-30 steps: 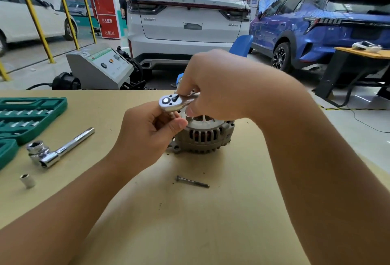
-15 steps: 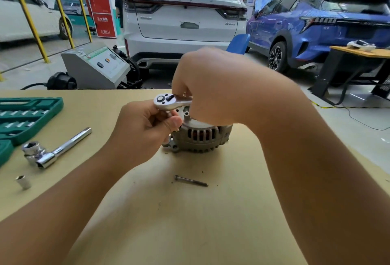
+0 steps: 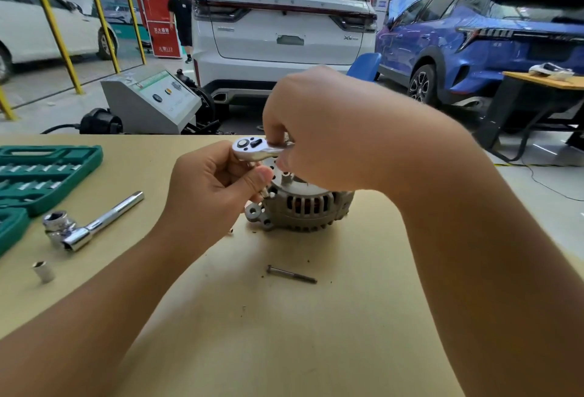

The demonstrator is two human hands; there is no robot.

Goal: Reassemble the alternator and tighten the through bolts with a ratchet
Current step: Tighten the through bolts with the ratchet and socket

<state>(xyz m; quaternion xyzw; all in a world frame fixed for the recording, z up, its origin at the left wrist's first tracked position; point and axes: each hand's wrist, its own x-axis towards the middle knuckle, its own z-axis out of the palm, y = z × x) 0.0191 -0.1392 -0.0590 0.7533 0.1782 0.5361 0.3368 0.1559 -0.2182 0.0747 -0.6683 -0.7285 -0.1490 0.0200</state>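
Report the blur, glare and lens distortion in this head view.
Head view: wide-angle bending bows the yellow posts; ceiling-light glare streaks the chrome ratchet head and the chrome L-shaped socket wrench; the right hand is slightly soft; the grey finned alternator stays sharp.

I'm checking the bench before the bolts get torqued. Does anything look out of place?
One long bolt lies loose on the table, in front of the alternator, not yet fitted. A loose socket stands apart from the green socket case. Small dark crumbs dot the tabletop.
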